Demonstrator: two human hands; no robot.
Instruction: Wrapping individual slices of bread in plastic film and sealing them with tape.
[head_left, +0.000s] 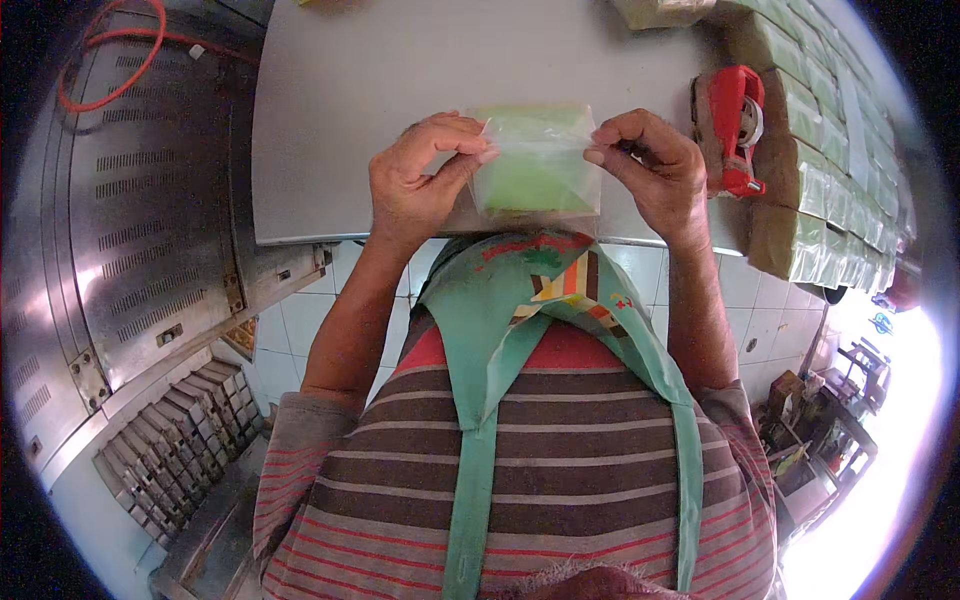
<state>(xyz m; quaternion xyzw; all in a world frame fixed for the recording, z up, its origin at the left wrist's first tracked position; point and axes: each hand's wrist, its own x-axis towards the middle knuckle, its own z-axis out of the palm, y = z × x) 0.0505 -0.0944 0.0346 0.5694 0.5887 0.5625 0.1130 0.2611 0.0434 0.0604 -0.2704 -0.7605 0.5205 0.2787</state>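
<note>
A light-green block in a clear plastic wrapper lies at the near edge of the table, in front of me. My left hand pinches the wrapper's left side between thumb and fingers. On the opposite side, my right hand pinches the wrapper's edge the same way. The clear film stretches between both hands across the top of the block. Right of my right hand stands a red tape dispenser with a roll of tape on it.
Stacked wrapped green packages line the table's right side. The grey table spreads ahead. A metal cabinet with vent slots stands at left, an orange hose on it. Metal trays or moulds sit lower left.
</note>
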